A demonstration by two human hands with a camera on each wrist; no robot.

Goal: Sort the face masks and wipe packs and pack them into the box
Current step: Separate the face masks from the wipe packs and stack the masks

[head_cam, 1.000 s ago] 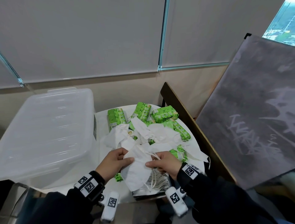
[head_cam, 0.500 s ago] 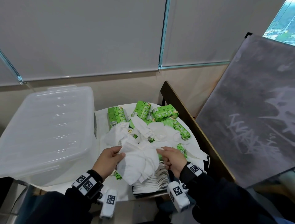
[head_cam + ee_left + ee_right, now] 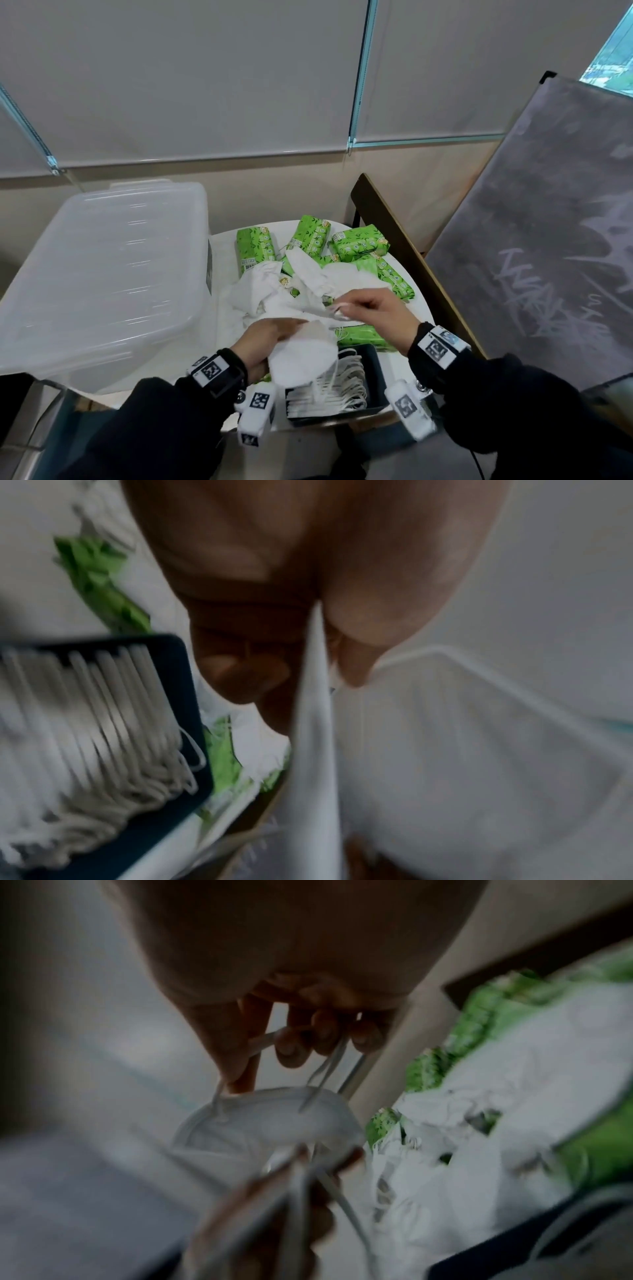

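Observation:
My left hand (image 3: 274, 337) pinches a folded white face mask (image 3: 301, 356) over the dark box (image 3: 375, 373), which holds a row of stacked masks (image 3: 329, 390). The left wrist view shows the mask's edge (image 3: 316, 723) between thumb and fingers, with the box (image 3: 192, 723) at left. My right hand (image 3: 363, 310) grips the elastic ear loops (image 3: 322, 1069) of a white mask (image 3: 267, 1129), just above the loose mask pile (image 3: 274, 294). Several green wipe packs (image 3: 310, 238) lie at the back of the round white table (image 3: 419, 308).
A big clear plastic bin (image 3: 102, 274) stands upside down at the left, touching the table. A wooden board edge (image 3: 404, 260) and a grey panel (image 3: 534, 233) lean at the right. Window blinds and a wall close the back.
My left hand has drawn the folded mask down and toward the dark box. My right hand has lifted and moved right, pulling ear loops away from the mask it held with the left.

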